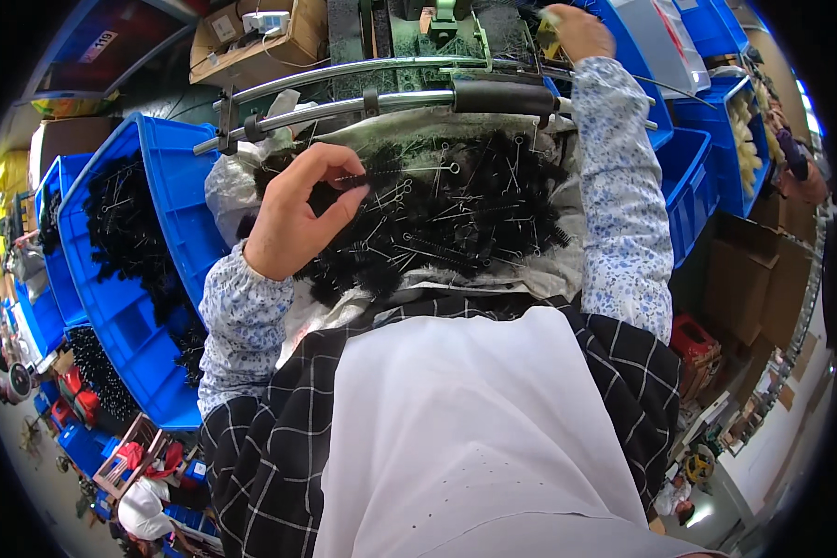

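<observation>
My left hand (302,209) is closed in a pinch, thumb against forefinger, on a small wire brush (423,169). Its black bristles sit at my fingertips, and its bare wire stem points right to a ring-shaped end. Beneath it, a heap of similar black wire brushes (465,219) with looped ends lies on a pale cloth (567,270) in front of me. My right hand (583,35) reaches to the far right, beside the machine (442,42). Its fingers are curled together; what they hold, if anything, I cannot make out.
Metal rails (400,99) with a black roller sleeve (502,97) cross between me and the machine. At left stands a blue bin (181,177) partly filled with black brushes. More blue bins (688,177) are at right. A cardboard box (288,51) sits far left.
</observation>
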Demonstrator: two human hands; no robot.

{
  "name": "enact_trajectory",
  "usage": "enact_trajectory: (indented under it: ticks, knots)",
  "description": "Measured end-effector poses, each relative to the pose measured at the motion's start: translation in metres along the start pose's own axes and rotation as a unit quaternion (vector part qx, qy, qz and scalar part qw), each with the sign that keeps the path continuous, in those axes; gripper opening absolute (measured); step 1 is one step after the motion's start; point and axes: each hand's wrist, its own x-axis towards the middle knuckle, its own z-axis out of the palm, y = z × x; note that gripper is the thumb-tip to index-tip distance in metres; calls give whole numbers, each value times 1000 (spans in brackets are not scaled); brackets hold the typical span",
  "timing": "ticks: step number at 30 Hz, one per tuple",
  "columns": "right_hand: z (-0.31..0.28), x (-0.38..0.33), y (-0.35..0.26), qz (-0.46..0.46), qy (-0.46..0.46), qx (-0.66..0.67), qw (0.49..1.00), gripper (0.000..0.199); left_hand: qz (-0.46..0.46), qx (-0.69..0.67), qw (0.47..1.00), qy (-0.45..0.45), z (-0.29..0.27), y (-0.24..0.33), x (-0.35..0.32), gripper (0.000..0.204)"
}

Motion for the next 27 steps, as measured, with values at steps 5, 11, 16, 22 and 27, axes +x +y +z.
enact_trajectory:
  ticks: [5, 11, 16, 22, 27]
  knots:
    - [-46, -47, -47, -92, 45, 105, 989, 34, -25, -29, 999, 10, 25, -7, 10, 26]
    - [-71, -138, -144, -169, -266, 399, 861, 28, 13, 22, 999, 23, 42, -8, 28, 35]
    - [-21, -81, -107, -212, 87, 117, 966, 17, -46, 77, 987, -130, 26, -17, 8, 51]
    - [8, -38, -71, -78, 111, 7, 991, 22, -69, 200, 894, -394, 45, -41, -7, 33]
    - [26, -30, -68, -93, 115, 22, 989, 22, -87, 283, 864, -407, 49, -36, -3, 34]
